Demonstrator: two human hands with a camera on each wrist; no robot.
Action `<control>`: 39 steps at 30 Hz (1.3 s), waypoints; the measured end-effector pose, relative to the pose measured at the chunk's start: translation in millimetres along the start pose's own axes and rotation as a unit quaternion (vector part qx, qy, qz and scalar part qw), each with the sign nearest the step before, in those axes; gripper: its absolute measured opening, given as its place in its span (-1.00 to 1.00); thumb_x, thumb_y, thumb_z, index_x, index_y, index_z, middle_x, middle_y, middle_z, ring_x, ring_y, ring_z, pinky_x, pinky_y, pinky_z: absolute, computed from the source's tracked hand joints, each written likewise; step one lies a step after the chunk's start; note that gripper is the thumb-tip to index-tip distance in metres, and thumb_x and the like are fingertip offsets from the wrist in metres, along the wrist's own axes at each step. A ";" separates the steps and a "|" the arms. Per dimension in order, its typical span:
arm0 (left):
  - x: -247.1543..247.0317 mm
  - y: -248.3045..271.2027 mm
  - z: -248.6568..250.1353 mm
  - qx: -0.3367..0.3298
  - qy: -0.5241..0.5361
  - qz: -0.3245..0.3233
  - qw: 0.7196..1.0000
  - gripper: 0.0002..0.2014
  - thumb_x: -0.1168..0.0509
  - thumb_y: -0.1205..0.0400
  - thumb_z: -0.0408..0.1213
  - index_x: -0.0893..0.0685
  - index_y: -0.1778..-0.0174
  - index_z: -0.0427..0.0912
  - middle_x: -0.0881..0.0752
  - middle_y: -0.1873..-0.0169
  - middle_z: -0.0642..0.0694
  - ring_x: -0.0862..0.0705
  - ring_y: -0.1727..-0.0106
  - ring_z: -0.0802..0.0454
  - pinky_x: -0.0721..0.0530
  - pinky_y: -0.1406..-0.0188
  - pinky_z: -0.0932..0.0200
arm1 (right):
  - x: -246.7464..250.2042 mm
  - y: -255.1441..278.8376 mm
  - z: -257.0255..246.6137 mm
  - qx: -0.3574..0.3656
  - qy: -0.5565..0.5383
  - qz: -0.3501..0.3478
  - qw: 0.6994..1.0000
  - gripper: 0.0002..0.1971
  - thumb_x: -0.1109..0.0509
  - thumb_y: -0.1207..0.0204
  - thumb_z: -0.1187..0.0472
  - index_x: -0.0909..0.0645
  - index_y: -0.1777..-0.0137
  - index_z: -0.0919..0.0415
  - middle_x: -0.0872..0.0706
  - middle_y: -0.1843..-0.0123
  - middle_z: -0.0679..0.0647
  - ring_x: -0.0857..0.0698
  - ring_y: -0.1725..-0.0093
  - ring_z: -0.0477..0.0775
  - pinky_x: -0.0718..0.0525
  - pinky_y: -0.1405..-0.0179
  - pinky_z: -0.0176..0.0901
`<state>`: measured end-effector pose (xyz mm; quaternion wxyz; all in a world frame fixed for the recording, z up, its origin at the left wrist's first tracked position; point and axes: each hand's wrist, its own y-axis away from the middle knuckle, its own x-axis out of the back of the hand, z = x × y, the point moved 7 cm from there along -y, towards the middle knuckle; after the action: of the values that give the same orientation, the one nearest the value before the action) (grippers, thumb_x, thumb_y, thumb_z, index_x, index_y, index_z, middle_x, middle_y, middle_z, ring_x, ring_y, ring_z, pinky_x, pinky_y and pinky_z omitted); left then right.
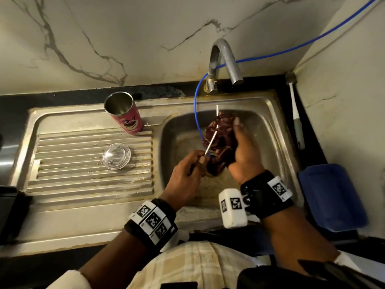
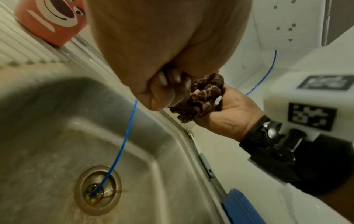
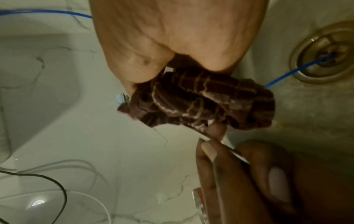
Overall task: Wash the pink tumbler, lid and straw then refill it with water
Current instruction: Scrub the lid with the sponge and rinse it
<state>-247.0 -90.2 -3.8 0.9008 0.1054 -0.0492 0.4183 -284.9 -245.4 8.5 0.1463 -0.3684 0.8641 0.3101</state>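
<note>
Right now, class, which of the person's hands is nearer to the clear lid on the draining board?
Left. The left hand is beside the lid, apart from it; the right hand is farther off over the sink.

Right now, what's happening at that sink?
A person is cleaning a thin straw over the sink. The left hand pinches its lower end while the right hand holds a dark checked cloth bunched around it. The pink tumbler stands open and upright on the draining board, with the clear lid lying apart from it on the ribs. I see no water coming from the tap.
</note>
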 end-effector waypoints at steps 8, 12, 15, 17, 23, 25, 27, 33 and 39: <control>-2.7 -2.5 15.5 -0.031 -0.023 -0.036 0.999 -0.79 -0.16 -0.89 -0.22 -0.66 0.00 -0.13 -0.60 0.45 0.24 -0.48 0.46 0.27 -0.45 0.37 0.33 | -11.4 -0.8 -5.9 0.012 0.134 0.031 0.990 -0.52 -0.33 -0.77 -0.16 -0.80 -0.21 0.29 -0.90 -0.09 0.28 -0.90 -0.07 0.27 -0.81 -0.27 0.34; -4.2 -7.5 20.5 -0.038 -0.012 -0.043 0.998 -0.74 -0.14 -0.90 -0.20 -0.60 0.09 -0.08 -0.57 0.47 0.23 -0.47 0.47 0.27 -0.43 0.39 0.32 | -22.3 -0.6 -13.0 0.074 0.201 0.038 0.976 -0.59 -0.31 -0.76 -0.24 -0.83 -0.13 0.04 -0.92 -0.05 0.16 -0.90 -0.10 0.19 -0.81 -0.30 0.32; -2.6 -9.4 26.4 -0.028 0.014 -0.049 0.998 -0.70 -0.14 -0.91 -0.25 -0.60 0.13 -0.16 -0.56 0.53 0.19 -0.46 0.52 0.27 -0.43 0.45 0.36 | -29.5 5.4 -14.8 0.119 0.239 0.058 0.962 -0.67 -0.30 -0.79 -0.18 -0.82 -0.03 -0.06 -0.92 0.01 0.04 -0.89 -0.06 0.03 -0.84 -0.24 0.17; -1.1 -8.9 29.3 -0.020 0.022 -0.052 0.998 -0.68 -0.14 -0.91 -0.28 -0.62 0.13 -0.26 -0.59 0.55 0.19 -0.50 0.54 0.30 -0.44 0.47 0.42 | -31.5 10.8 -13.9 0.143 0.282 0.069 0.946 -0.67 -0.27 -0.82 -0.15 -0.82 -0.10 -0.04 -0.91 -0.02 0.01 -0.88 -0.07 -0.02 -0.83 -0.22 0.08; 1.5 -3.6 18.5 0.067 0.109 -0.089 0.988 -0.62 -0.12 -0.90 -0.16 -0.63 0.00 -0.42 -0.66 0.37 -0.13 -0.57 0.46 0.02 -0.57 0.55 0.19 | -44.6 20.7 -21.9 0.190 0.385 0.004 0.903 -0.77 -0.28 -0.83 -0.07 -0.75 -0.11 -0.08 -0.85 0.06 -0.12 -0.80 0.01 -0.27 -0.71 0.02 -0.41; 10.8 -6.9 18.1 0.081 0.104 -0.082 0.988 -0.67 -0.14 -0.91 -0.18 -0.71 -0.06 -0.31 -0.79 0.25 -0.11 -0.73 0.31 -0.02 -0.75 0.38 0.10 | -48.8 19.5 -28.6 0.206 0.406 -0.028 0.890 -0.82 -0.30 -0.82 -0.05 -0.73 -0.09 -0.10 -0.84 0.09 -0.15 -0.78 0.05 -0.34 -0.69 0.04 -0.44; 34.8 -18.6 19.9 0.058 0.070 -0.017 0.996 -0.70 -0.13 -0.87 -0.16 -0.72 -0.03 -0.19 -0.79 0.17 -0.07 -0.74 0.20 0.07 -0.72 0.24 0.17 | -46.8 17.6 -33.2 0.206 0.418 -0.044 0.884 -0.82 -0.32 -0.81 -0.04 -0.75 -0.12 -0.07 -0.84 0.08 -0.15 -0.77 0.05 -0.37 -0.68 0.03 -0.45; 64.3 -59.6 55.8 0.002 0.068 -0.071 0.995 -0.68 -0.25 -0.85 -0.12 -0.77 -0.13 -0.31 -0.79 0.10 -0.22 -0.80 0.08 -0.05 -0.74 0.00 0.14 | -37.6 21.0 2.5 0.132 0.442 -0.158 0.873 -0.61 -0.38 -0.70 -0.19 -0.83 -0.17 0.10 -0.92 0.01 0.01 -0.89 -0.05 -0.02 -0.82 -0.20 0.13; 56.9 -63.3 61.5 -0.045 -0.073 -0.136 0.987 -0.67 -0.31 -0.83 -0.15 -0.67 0.00 -0.42 -0.71 0.32 -0.15 -0.70 0.37 0.05 -0.64 0.38 0.29 | -33.1 20.6 0.3 0.103 0.423 -0.179 0.882 -0.69 -0.40 -0.73 -0.15 -0.81 -0.14 0.05 -0.92 0.00 0.02 -0.89 -0.05 -0.01 -0.82 -0.16 0.01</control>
<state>-161.9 -101.8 56.7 0.9471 0.1008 -0.1186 0.2808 -277.2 -216.1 33.1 -0.1425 -0.5959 0.7903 0.0023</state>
